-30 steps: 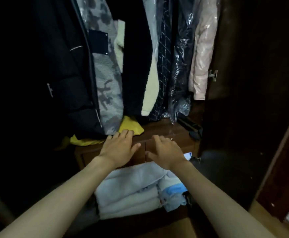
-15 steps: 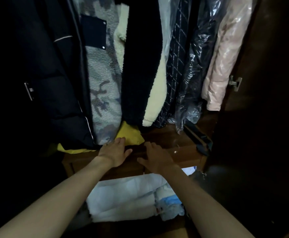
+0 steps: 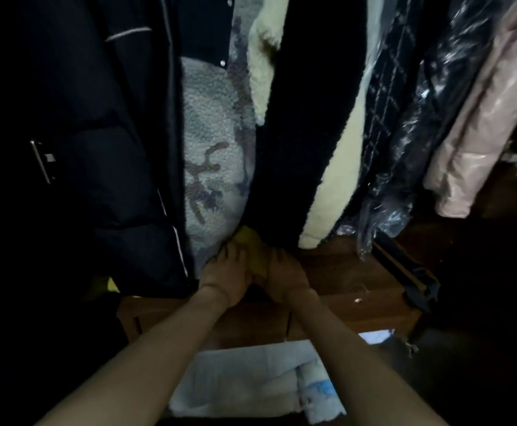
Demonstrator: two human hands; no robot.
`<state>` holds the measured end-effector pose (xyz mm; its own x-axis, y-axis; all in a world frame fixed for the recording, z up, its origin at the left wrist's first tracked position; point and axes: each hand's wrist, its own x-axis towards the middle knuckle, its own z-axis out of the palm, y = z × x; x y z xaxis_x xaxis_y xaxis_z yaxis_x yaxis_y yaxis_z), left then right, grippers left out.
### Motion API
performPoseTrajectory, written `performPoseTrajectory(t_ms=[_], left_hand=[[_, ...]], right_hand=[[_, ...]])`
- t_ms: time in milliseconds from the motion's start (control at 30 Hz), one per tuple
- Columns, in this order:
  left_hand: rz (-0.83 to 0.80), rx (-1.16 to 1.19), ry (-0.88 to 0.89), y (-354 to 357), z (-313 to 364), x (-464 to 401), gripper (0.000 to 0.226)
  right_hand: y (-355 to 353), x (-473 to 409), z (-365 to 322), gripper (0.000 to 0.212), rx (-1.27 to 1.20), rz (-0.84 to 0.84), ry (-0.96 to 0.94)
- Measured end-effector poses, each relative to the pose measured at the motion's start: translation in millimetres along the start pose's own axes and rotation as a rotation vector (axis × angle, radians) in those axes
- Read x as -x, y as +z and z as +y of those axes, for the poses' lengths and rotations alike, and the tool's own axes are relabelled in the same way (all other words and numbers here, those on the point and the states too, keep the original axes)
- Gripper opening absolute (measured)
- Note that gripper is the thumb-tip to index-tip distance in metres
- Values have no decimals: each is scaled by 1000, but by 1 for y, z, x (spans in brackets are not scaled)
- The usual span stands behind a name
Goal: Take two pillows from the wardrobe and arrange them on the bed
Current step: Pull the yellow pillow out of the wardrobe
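Hanging across the whole upper view of a dim wardrobe interior (image 3: 497, 256) is a tight row of garments. From left to right: a black puffer jacket (image 3: 97, 149), a grey patterned fleece (image 3: 211, 149), a black coat with cream lining (image 3: 328, 133), dark clothes in clear plastic covers (image 3: 404, 133), and a pale pink padded coat (image 3: 481, 118). Their hems reach almost to a brown wooden drawer unit (image 3: 358, 287), leaving only a narrow gap above its top.

On the unit's right end lies a dark strap-like object (image 3: 411, 278). Below the unit's front edge sits a stack of folded pale blue bedding (image 3: 245, 379); whether pillows are among it cannot be told. Everything at far left and far right is in deep shadow.

Two bare forearms reach in from the bottom edge and meet at the centre. The left hand (image 3: 223, 275) and right hand (image 3: 285, 272) are close together on a yellow fabric item (image 3: 252, 250), which rests on the unit's top, its upper part tucked under the hems of the fleece and black coat. The left hand's fingers (image 3: 232, 250) curl over the yellow fabric's left side; the right hand lies against its right side. Whether either hand actually pinches the fabric or only presses on it cannot be told in the low light. A second bit of yellow (image 3: 109, 285) shows under the puffer jacket's hem at left.
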<state>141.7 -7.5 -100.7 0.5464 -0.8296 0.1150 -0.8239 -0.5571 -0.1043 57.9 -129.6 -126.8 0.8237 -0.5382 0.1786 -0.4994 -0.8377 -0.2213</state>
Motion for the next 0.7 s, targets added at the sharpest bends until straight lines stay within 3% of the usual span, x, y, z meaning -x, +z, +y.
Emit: performPoseTrajectory(t_ms=[167,367,500,700], left_hand=[[-54,51,-113,5,-25,-17,78],[-100,16,-171,0,-56,-20,88],[-116,43,-129,-7,-53,-18,100],[-12,2,-240,-12,-39,-7,118]], right_hand=[[18,-28,-12,94,-40,-121,65],[20,-29,-16,46,32,-68,50],[-1,-3,1,31,47,19,-8],[-16,71,18,24,-51,-1,-132]])
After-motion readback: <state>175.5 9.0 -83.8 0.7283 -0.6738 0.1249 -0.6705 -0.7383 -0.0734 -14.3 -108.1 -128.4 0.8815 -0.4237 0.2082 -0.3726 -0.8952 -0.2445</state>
